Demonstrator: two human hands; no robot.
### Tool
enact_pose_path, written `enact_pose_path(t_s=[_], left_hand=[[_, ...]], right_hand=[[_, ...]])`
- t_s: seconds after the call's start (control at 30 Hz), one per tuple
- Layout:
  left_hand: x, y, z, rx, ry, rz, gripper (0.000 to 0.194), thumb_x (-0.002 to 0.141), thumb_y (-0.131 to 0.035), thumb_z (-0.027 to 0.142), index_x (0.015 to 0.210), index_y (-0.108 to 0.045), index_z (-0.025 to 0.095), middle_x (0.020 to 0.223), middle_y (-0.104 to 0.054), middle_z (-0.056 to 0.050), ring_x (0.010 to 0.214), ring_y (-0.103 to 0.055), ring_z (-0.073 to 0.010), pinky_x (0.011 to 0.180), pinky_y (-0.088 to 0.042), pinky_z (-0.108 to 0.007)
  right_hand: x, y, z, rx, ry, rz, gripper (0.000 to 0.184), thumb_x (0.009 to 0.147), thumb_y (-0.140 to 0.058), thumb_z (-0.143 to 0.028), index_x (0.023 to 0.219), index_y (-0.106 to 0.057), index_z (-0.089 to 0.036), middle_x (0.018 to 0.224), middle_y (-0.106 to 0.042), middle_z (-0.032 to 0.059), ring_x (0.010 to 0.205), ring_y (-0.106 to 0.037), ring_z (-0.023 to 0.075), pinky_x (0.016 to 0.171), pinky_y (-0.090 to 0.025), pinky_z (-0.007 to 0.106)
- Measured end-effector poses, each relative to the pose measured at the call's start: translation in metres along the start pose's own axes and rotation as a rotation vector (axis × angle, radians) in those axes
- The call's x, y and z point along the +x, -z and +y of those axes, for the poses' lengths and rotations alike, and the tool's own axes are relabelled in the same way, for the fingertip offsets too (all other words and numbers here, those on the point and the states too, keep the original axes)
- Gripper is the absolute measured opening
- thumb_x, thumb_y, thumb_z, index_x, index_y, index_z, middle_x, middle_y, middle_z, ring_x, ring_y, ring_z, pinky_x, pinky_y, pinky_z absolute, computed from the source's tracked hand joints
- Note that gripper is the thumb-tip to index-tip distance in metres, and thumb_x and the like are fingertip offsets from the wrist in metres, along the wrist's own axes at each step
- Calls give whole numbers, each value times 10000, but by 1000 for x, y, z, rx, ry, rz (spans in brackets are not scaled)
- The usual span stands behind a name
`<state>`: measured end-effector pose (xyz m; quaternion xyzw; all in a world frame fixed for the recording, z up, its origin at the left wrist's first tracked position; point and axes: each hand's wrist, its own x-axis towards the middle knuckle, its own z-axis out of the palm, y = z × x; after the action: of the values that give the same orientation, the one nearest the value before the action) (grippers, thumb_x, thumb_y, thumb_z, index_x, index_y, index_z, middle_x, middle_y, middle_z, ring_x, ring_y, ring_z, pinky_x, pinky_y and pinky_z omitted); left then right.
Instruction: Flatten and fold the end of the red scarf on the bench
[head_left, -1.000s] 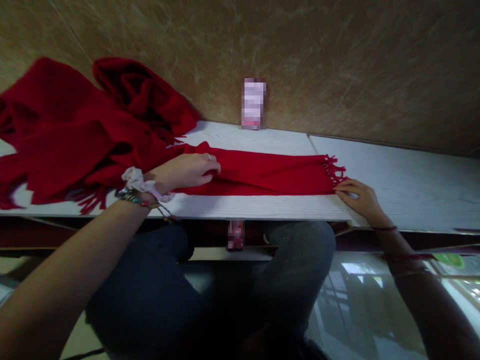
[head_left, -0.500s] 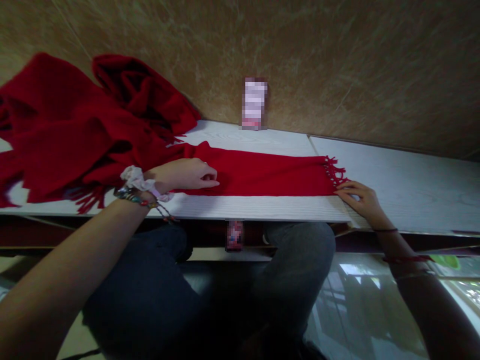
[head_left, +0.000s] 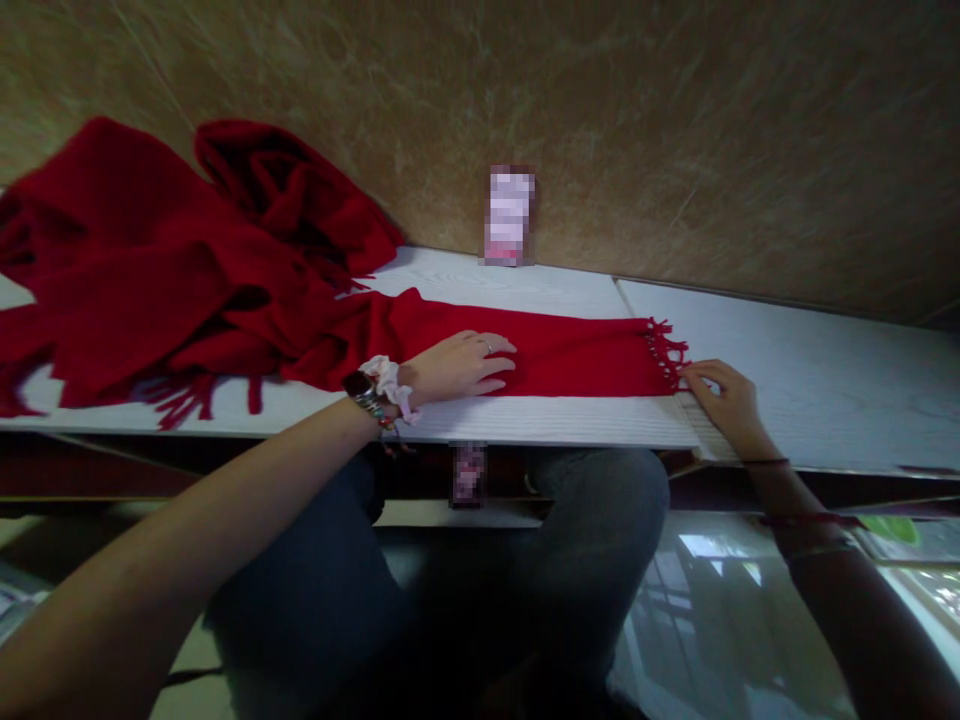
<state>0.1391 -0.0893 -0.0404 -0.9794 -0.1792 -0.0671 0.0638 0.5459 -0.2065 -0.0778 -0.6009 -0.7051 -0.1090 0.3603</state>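
Observation:
A red scarf [head_left: 585, 355] lies in a flat strip along the white tabletop, its fringed end to the right. My left hand [head_left: 469, 365] rests on the middle of the strip, palm down with fingers spread, a ring on one finger. At the right end, my right hand [head_left: 724, 395] pinches the tip of the fringe [head_left: 667, 355] between thumb and fingers. To the left, the strip runs into a loose, crumpled heap of red fabric [head_left: 150, 270] with more fringe hanging at the front. Whether the heap is all one scarf, I cannot tell.
The white wood-grain table [head_left: 810, 370] stands against a brown marbled wall [head_left: 675, 120]. A blurred-out rectangular item [head_left: 510, 215] leans on the wall at the back. My knees in jeans [head_left: 607, 520] are under the table's front edge.
My left hand has slid right along the strip, going from curled fingers to spread ones. My right hand has shifted slightly right, from the strip's corner to the fringe tip.

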Motion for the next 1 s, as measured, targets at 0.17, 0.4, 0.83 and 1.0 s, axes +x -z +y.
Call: enact_pose_path(t_s=[0.17,0.4,0.83,1.0], left_hand=[[19,-13,1,-87,80,-68,422,939,-327,413,1330,-393,268,1460,-311,-30,1346,-230,-201,1073,-228,-382],[26,-14,-1,-172,181,-245,572,913,-292,510,1433,-171,305,1512,-149,-53,1372,-102,-323,1076,-149,-505],[23,-17,-15,-229,311,-144,525,912,-278,506,1353,-387,244,1452,-322,-69,1327,-258,-302,1052,-233,-486],[59,-10,-42,-179,301,57,353,905,-353,257,1131,-603,149,1160,-607,-78,1073,-536,-169,959,-379,-286]], right_hand=[[31,-8,-13,-33,80,-45,195,826,-493,-299,795,-663,-209,839,-667,76,801,-628,215,757,-515,393],[95,-53,-61,-23,276,-386,305,851,-450,-303,1066,-616,-164,1031,-629,118,996,-577,241,913,-461,437],[77,-93,-55,-78,58,-257,705,802,-505,-364,1417,-213,-179,1460,-272,141,1377,-126,325,1059,-183,605],[77,-94,-59,-109,15,-281,714,793,-507,-372,1414,-217,-172,1473,-253,141,1378,-108,335,1058,-152,614]])
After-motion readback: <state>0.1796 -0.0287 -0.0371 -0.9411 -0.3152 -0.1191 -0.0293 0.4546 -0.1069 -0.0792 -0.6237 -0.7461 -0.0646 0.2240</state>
